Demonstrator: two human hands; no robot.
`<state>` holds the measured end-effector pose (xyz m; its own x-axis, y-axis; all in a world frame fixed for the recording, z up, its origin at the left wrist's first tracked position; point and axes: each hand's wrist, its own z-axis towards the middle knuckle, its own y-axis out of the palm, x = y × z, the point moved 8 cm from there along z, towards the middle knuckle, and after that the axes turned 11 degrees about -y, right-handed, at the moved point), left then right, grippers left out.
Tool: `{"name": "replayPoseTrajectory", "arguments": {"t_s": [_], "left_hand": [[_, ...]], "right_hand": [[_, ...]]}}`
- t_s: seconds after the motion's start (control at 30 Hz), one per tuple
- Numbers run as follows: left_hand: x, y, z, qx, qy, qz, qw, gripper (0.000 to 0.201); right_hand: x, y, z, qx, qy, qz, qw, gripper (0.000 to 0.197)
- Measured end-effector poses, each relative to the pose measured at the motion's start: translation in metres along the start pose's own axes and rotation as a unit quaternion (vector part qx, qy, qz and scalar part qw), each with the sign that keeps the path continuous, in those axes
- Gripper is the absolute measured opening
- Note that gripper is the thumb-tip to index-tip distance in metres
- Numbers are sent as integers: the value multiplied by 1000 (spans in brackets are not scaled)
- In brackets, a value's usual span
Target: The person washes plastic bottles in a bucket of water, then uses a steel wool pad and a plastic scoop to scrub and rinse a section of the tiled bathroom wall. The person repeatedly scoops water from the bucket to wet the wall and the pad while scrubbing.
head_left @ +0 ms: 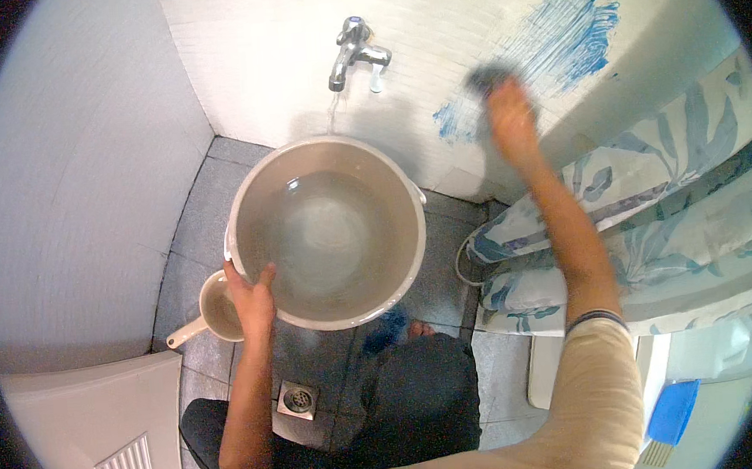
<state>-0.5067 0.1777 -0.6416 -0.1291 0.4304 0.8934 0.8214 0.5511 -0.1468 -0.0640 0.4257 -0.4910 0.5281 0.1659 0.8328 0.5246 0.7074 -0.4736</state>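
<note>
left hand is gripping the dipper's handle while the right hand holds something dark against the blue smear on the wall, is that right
Not quite: in the head view the left hand grips the bucket's rim, while the dipper's handle sticks out free. The right hand does hold something dark, blurred, at the blue smear.

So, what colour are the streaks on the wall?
The streaks are blue, best seen in the head view.

You are in a bathroom. A wall tap (354,51) trickles near a bucket (400,272) of water (320,238), the grey tiled floor (190,221) has a metal drain (298,401), and a leaf-patterned curtain (681,239) hangs to your right.
</note>
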Motion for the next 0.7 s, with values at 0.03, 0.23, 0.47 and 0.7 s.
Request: {"name": "replayPoseTrajectory", "arguments": {"t_s": [0.03, 0.23, 0.47, 0.7], "left_hand": [[3, 7, -2, -8, 53, 24, 998, 63], [15, -4, 47, -33, 125, 164, 978, 74], [42, -12, 90, -137, 106, 226, 959, 78], [67, 6, 95, -299, 136, 242, 913, 76]], "right_hand": [[-50, 14, -22, 13, -63, 78, 995, 46], [-27, 10, -10, -21, -15, 74, 997, 47], [128, -57, 22, 197, 104, 42, 974, 47], [-118, 29, -37, -41, -181, 125, 975, 45]]}}
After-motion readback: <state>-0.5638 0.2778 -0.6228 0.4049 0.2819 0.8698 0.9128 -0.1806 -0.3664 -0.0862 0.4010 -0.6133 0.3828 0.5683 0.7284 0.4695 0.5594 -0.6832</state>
